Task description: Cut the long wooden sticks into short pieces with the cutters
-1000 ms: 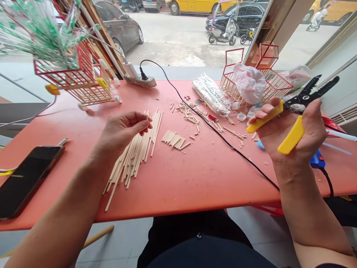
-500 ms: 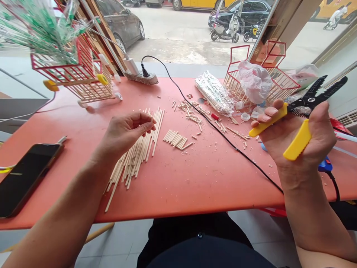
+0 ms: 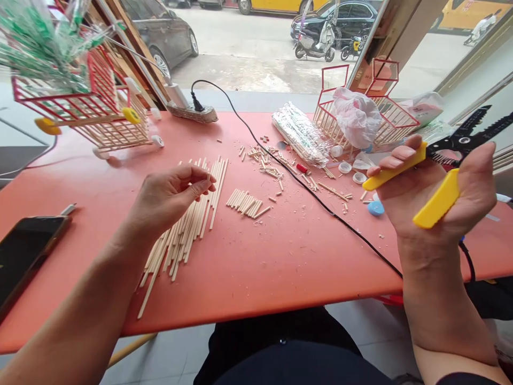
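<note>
My left hand (image 3: 174,195) hovers over a bundle of long thin wooden sticks (image 3: 192,230), thumb and fingertips pinched together. Whatever sits in that pinch, if anything, is too small to make out. Raised at the right, my right hand (image 3: 436,187) holds wire strippers (image 3: 436,211) by their yellow handles. The black toothed jaws of the strippers are spread and point up and to the right. Beside the bundle lies a row of short cut sticks (image 3: 243,202) on the orange table (image 3: 288,272).
A black cable (image 3: 280,155) crosses the table from a power strip (image 3: 192,112). Scattered stick pieces (image 3: 272,172), a wrapped stick pack (image 3: 300,133) and a blue cap (image 3: 375,208) lie rightward. Stick-built carts (image 3: 108,120) stand at the back; a phone (image 3: 30,248) lies left.
The view has shifted slightly, so table items appear further left. My right hand with the wire strippers has moved a little to the right; my left hand keeps its pinch over the sticks.
</note>
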### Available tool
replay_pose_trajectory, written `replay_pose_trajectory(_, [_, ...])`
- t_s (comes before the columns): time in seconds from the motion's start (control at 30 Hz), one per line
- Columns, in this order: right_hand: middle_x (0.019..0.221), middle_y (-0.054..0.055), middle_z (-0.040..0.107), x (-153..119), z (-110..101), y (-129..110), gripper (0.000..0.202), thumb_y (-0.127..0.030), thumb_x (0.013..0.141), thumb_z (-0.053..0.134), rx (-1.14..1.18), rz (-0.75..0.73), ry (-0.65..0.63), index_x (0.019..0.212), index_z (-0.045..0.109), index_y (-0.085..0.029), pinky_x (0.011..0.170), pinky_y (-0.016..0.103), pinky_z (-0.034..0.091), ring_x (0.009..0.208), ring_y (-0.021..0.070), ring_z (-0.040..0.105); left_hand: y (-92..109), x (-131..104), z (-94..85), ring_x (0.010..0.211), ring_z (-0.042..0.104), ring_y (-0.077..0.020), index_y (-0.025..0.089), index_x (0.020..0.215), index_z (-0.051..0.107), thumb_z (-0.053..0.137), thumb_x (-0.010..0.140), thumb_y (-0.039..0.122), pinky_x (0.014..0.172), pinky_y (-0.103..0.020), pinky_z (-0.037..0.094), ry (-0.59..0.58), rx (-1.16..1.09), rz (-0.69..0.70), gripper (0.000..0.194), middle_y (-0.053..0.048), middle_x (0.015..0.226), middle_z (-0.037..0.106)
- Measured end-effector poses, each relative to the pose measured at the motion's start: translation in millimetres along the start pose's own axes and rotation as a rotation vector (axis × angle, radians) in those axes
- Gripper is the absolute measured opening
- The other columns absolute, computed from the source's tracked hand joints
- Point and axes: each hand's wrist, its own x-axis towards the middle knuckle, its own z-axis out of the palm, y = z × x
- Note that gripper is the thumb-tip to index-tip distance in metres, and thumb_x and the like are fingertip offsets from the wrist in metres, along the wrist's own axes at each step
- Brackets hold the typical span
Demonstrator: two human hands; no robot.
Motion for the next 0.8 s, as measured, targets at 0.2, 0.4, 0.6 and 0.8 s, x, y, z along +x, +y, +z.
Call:
replay_pose_trajectory(0.2, [0.069, 0.000, 0.060, 2.0, 4.2, -26.3, 0.060, -0.072, 0.106, 0.030, 0.320, -0.143, 0.174, 0.085, 0.061, -0.024, 0.062, 0.030, 0.059, 0.061, 0.0150, 0.062, 3.7, -1.6, 3.2, 0.081, 0.068, -0.0202, 0.022, 0.089, 0.078, 0.073, 0.079, 0.040, 0.079, -0.035, 0.055, 0.098, 0.102, 0.043, 0.021, -0.002, 0.085, 0.078])
replay_pose_trajectory(0.4, [0.073, 0.001, 0.065, -3.1, -3.3, -38.6, 0.059, -0.064, 0.109, 0.021, 0.363, -0.109, 0.163, 0.081, 0.060, -0.029, 0.069, 0.042, 0.059, 0.064, 0.0194, 0.064, 29.0, -2.3, 13.3, 0.085, 0.071, -0.0187, 0.024, 0.090, 0.077, 0.072, 0.082, 0.040, 0.086, -0.031, 0.055, 0.005, 0.172, 0.102, 0.019, 0.002, 0.089, 0.079])
replay_pose_trajectory(0.6, [0.073, -0.001, 0.064, -10.6, 0.6, -40.3, 0.061, -0.063, 0.110, 0.016, 0.337, -0.072, 0.127, 0.079, 0.058, -0.031, 0.071, 0.034, 0.060, 0.066, 0.0170, 0.065, 89.6, 6.2, 55.5, 0.070, 0.064, -0.0138, 0.023, 0.082, 0.074, 0.067, 0.084, 0.034, 0.068, -0.026, 0.044, -0.352, 0.296, 0.300, 0.013, 0.004, 0.075, 0.075])
replay_pose_trajectory(0.8, [0.079, -0.002, 0.067, -10.0, -4.1, -36.2, 0.040, -0.065, 0.105, 0.047, 0.369, -0.096, 0.158, 0.089, 0.066, -0.033, 0.079, 0.035, 0.062, 0.074, 0.0177, 0.068, 130.2, 33.0, 148.4, 0.071, 0.063, -0.0158, 0.019, 0.075, 0.071, 0.069, 0.086, 0.022, 0.071, -0.030, 0.044, -0.469, 0.244, 0.477, 0.012, 0.000, 0.072, 0.072])
